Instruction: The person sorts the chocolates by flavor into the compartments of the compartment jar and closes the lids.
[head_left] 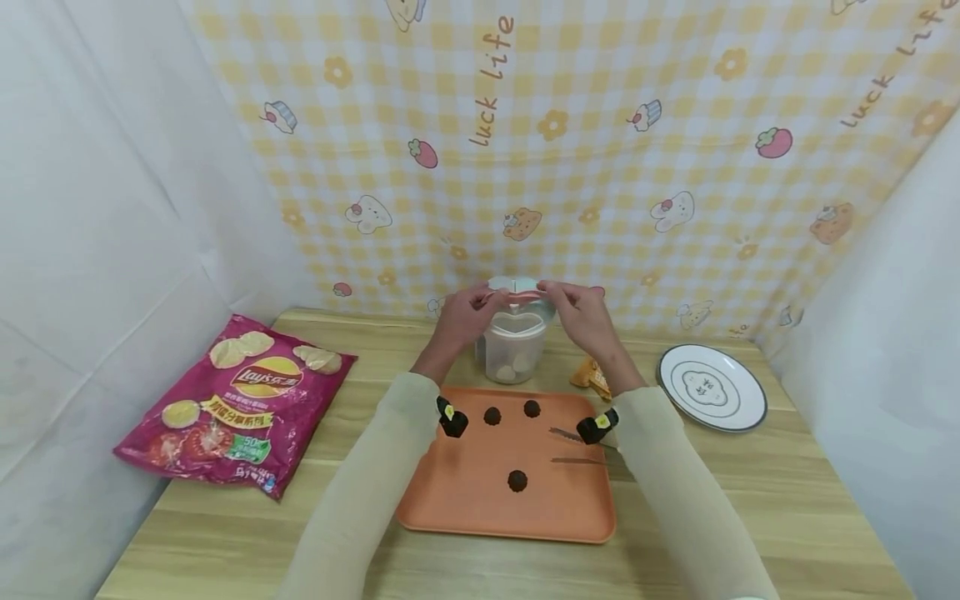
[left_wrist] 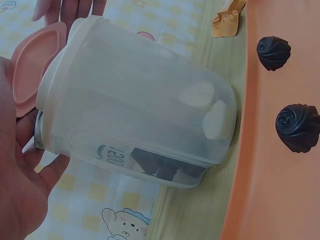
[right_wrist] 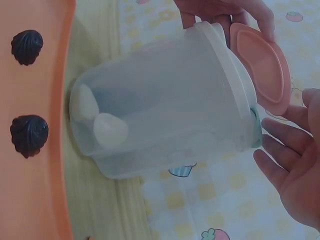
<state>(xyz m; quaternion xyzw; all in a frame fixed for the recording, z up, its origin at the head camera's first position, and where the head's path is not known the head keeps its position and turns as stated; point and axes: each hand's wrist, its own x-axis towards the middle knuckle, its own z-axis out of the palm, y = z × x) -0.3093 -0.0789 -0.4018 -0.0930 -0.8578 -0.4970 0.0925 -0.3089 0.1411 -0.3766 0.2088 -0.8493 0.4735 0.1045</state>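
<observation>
A translucent lidded plastic container (head_left: 513, 350) stands behind the orange tray, several pale pieces (right_wrist: 111, 130) lying at its bottom. Its pink lid flap (right_wrist: 262, 70) is raised over a heart-shaped opening. My left hand (head_left: 468, 315) pinches one end of this flap between thumb and fingers. At the flap's other end, my right hand (right_wrist: 300, 165) touches it with extended fingers, the thumb held apart. On the tray (head_left: 480, 508) lie several dark swirled chocolate-like pieces (left_wrist: 299, 127).
A purple chip bag (head_left: 240, 408) lies at left, a white plate (head_left: 712, 387) at right. Beside the right forearm is an orange wrapper (head_left: 591, 377). Serrated tongs (head_left: 577, 460) reach over the tray's right side. A checkered cloth (head_left: 450, 192) hangs behind.
</observation>
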